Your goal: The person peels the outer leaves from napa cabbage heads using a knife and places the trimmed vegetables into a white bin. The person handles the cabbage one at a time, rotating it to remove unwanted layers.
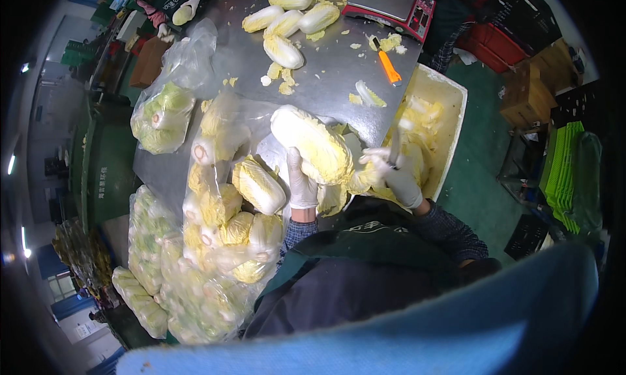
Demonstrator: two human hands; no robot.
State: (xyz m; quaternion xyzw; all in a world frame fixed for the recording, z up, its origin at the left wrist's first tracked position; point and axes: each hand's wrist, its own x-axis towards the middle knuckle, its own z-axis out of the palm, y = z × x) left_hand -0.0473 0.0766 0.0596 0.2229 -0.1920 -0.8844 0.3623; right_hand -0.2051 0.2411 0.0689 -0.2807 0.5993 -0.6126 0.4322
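Note:
My left hand (302, 184), in a white glove, holds a large napa cabbage (313, 143) from below, over the metal table. To its right my gloved right hand (398, 172) grips a knife (394, 147) whose blade points up and looks blurred. Yellow outer leaves (364, 179) lie between the cabbage and my right hand; whether my fingers hold them I cannot tell. Another napa cabbage (259, 184) rests left of my left hand, beside a clear plastic bag of cabbages (215, 204).
A white bin (452, 130) of leaf scraps stands at the table's right edge. On the table (230, 57) are an orange utility knife (389, 68), a red scale (386, 8) and more cabbages (283, 51). A co-worker's gloved hand (190, 8) holds a cabbage at the upper left.

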